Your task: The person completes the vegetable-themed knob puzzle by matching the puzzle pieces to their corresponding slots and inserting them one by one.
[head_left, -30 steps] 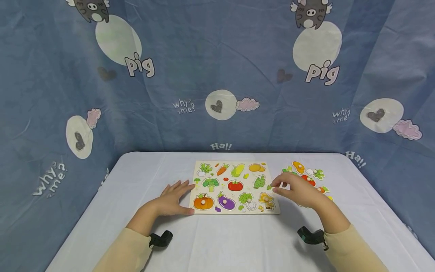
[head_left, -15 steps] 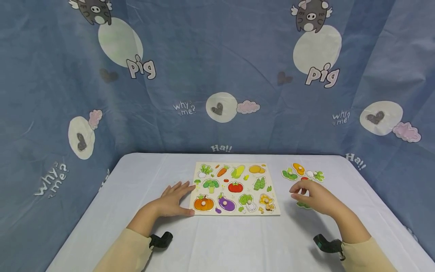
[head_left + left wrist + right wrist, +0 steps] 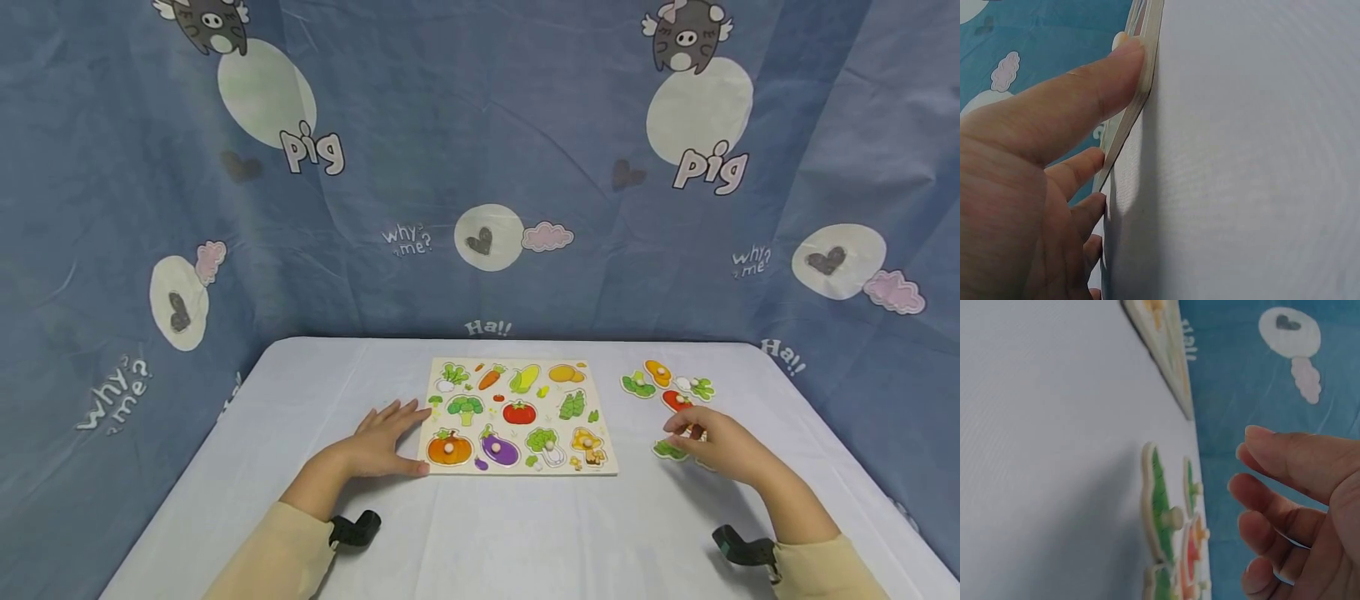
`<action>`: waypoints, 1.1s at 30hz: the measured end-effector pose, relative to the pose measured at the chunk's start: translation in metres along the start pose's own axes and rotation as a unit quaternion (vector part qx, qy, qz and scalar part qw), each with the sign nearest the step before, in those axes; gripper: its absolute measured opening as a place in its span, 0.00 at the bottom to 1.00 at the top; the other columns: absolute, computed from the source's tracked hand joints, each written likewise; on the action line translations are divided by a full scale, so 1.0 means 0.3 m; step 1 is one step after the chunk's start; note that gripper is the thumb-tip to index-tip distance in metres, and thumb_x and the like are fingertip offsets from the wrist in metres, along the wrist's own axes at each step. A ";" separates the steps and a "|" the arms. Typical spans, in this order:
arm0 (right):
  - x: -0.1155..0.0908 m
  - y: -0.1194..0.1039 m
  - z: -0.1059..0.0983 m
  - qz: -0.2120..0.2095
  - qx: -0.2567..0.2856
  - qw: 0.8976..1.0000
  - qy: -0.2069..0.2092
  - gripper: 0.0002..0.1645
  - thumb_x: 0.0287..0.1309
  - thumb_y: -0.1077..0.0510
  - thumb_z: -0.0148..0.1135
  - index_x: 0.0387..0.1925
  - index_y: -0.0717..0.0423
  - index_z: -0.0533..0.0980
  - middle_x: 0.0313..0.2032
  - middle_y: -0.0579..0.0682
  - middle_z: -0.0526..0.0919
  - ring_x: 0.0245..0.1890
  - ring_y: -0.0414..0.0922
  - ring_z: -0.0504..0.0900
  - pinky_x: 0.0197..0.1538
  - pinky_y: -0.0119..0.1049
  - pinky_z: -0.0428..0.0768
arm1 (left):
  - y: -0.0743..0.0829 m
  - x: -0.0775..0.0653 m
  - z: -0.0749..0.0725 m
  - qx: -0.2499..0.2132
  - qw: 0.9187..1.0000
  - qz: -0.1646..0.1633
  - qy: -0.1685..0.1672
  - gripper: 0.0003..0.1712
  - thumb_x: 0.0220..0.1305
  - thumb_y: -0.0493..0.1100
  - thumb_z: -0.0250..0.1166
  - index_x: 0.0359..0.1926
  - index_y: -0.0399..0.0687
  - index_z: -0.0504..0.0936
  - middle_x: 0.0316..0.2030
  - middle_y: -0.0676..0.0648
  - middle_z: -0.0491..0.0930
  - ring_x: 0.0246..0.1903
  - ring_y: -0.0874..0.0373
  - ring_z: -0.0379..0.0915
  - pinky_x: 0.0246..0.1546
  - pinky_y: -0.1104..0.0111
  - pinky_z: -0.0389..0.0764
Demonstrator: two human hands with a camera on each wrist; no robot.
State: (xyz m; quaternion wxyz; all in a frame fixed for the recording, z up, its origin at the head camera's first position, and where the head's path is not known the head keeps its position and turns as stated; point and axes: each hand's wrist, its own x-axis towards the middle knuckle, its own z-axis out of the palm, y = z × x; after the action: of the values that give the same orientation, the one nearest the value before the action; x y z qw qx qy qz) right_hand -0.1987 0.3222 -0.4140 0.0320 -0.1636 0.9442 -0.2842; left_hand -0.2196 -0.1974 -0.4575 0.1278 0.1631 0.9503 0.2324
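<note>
My left hand (image 3: 382,442) rests at the left edge of a wooden vegetable puzzle board (image 3: 547,423), fingers spread. In the left wrist view its thumb (image 3: 1085,94) touches the board's edge. Knobbed pieces sit on the board's near row: a pumpkin (image 3: 449,448), an eggplant (image 3: 499,448), a cabbage (image 3: 546,445) and a mushroom (image 3: 588,447). My right hand (image 3: 723,446) hovers over loose pieces right of the board, fingers loosely bent and holding nothing. Just below its fingertips lies a green piece (image 3: 667,451); its round knob (image 3: 1173,518) faces up, apart from the fingers.
More loose knobbed pieces lie beyond the right hand: a broccoli (image 3: 638,384), a potato (image 3: 657,372), a white-and-green radish (image 3: 697,387) and a tomato (image 3: 677,401). Others are partly hidden under the hand. A white cloth (image 3: 510,533) covers the table; a blue patterned curtain (image 3: 390,292) stands behind.
My right hand has moved from the board's right edge rightward to above the loose pieces, uncovering the mushroom side of the board. The left hand stays in place.
</note>
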 end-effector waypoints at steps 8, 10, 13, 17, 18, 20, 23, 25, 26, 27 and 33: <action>0.006 0.041 0.013 0.030 0.007 1.000 -0.002 0.10 0.60 0.59 0.69 0.42 0.60 0.82 0.37 0.48 0.81 0.34 0.45 0.72 0.29 0.33 0.73 | 0.005 -0.007 -0.002 -0.005 1.000 0.008 -0.003 0.59 0.48 0.71 0.72 0.76 0.52 0.62 0.77 0.39 0.52 0.76 0.36 0.38 0.73 0.39 0.35; 0.009 0.051 0.013 0.036 0.004 0.999 -0.005 0.11 0.60 0.60 0.69 0.43 0.60 0.81 0.38 0.49 0.82 0.34 0.45 0.72 0.30 0.34 0.73 | 0.005 -0.008 0.000 -0.009 1.000 0.016 0.001 0.60 0.47 0.73 0.71 0.76 0.52 0.62 0.77 0.37 0.52 0.76 0.35 0.38 0.73 0.38 0.34; 0.016 0.064 0.012 0.049 -0.002 0.999 -0.010 0.12 0.60 0.59 0.70 0.44 0.60 0.82 0.39 0.50 0.82 0.34 0.45 0.72 0.32 0.34 0.75 | -0.003 -0.005 0.007 -0.007 1.000 0.014 0.004 0.61 0.46 0.75 0.71 0.76 0.53 0.61 0.77 0.39 0.52 0.76 0.37 0.37 0.73 0.40 0.34; 0.026 0.078 0.011 0.061 -0.005 0.998 -0.021 0.13 0.59 0.58 0.70 0.44 0.60 0.81 0.40 0.50 0.82 0.35 0.45 0.73 0.37 0.38 0.76 | -0.020 0.009 0.022 -0.008 1.000 0.006 0.010 0.62 0.44 0.75 0.71 0.76 0.56 0.62 0.78 0.43 0.51 0.77 0.41 0.37 0.74 0.43 0.33; 0.028 0.081 0.011 0.064 -0.005 0.998 -0.023 0.13 0.59 0.58 0.71 0.44 0.59 0.81 0.39 0.50 0.82 0.35 0.45 0.73 0.38 0.39 0.76 | -0.025 0.013 0.026 -0.009 1.000 0.005 0.012 0.62 0.44 0.75 0.71 0.76 0.56 0.62 0.78 0.43 0.51 0.77 0.41 0.36 0.74 0.43 0.32; 0.029 0.087 0.013 0.065 -0.005 0.997 -0.028 0.13 0.59 0.58 0.71 0.43 0.60 0.81 0.39 0.50 0.82 0.36 0.45 0.74 0.39 0.41 0.76 | -0.034 0.021 0.033 -0.012 1.000 0.005 0.015 0.61 0.44 0.74 0.72 0.76 0.56 0.62 0.78 0.43 0.52 0.77 0.41 0.36 0.74 0.43 0.32; 0.033 0.092 0.016 0.071 -0.005 0.997 -0.029 0.14 0.58 0.58 0.71 0.43 0.60 0.81 0.39 0.49 0.82 0.36 0.46 0.74 0.40 0.42 0.76 | -0.040 0.025 0.037 -0.012 1.000 0.002 0.016 0.61 0.43 0.73 0.73 0.76 0.57 0.62 0.78 0.44 0.52 0.77 0.42 0.36 0.74 0.43 0.32; 0.034 0.094 0.017 0.074 -0.007 0.997 -0.032 0.14 0.58 0.58 0.72 0.43 0.60 0.81 0.39 0.49 0.82 0.37 0.46 0.75 0.41 0.42 0.77 | -0.044 0.027 0.038 -0.010 1.000 0.002 0.016 0.61 0.44 0.73 0.73 0.76 0.57 0.63 0.78 0.44 0.52 0.77 0.42 0.36 0.74 0.43 0.32; 0.034 0.095 0.017 0.077 -0.008 0.997 -0.032 0.14 0.58 0.58 0.72 0.43 0.60 0.81 0.39 0.49 0.82 0.37 0.46 0.75 0.42 0.43 0.77 | -0.045 0.028 0.039 -0.009 1.000 0.002 0.016 0.61 0.43 0.73 0.73 0.76 0.57 0.63 0.78 0.44 0.51 0.77 0.42 0.36 0.74 0.43 0.32; 0.034 0.095 0.018 0.079 -0.008 0.996 -0.033 0.13 0.58 0.58 0.72 0.43 0.60 0.81 0.39 0.49 0.82 0.38 0.47 0.75 0.42 0.43 0.78 | -0.044 0.027 0.038 -0.009 1.000 0.002 0.015 0.61 0.43 0.73 0.73 0.76 0.57 0.62 0.78 0.44 0.51 0.77 0.42 0.36 0.74 0.43 0.32; 0.031 0.094 0.026 0.084 -0.004 0.996 -0.029 0.11 0.58 0.60 0.71 0.41 0.59 0.81 0.35 0.48 0.79 0.35 0.46 0.74 0.39 0.40 0.76 | -0.025 0.013 0.024 -0.009 1.000 0.002 0.009 0.62 0.43 0.74 0.72 0.76 0.56 0.62 0.78 0.42 0.51 0.77 0.41 0.36 0.74 0.43 0.32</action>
State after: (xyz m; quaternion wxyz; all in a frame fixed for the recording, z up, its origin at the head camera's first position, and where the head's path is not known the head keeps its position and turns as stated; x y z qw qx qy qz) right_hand -0.2144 0.3373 -0.4356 0.0823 -0.0919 0.9545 -0.2716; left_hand -0.2226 -0.1995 -0.4680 0.1203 0.1614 0.9490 0.2427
